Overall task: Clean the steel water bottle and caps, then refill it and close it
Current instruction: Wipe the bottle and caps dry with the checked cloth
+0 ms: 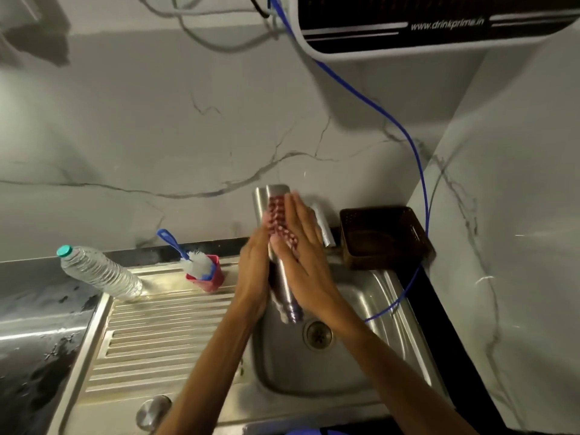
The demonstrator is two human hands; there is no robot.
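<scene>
Steel bottle (276, 246) (scrubber (280, 222) pressed on)

The steel water bottle (284, 277) is showing silver with a red-and-white patterned band. Left of it, a clear ribbed plastic bottle (100, 273) is wearing a teal cap, and a blue-handled, white-bristled brush (191, 257) is sitting in a red holder (208, 279). Right of it, a dark brown basket (384, 235) is showing a perforated pattern.
</scene>
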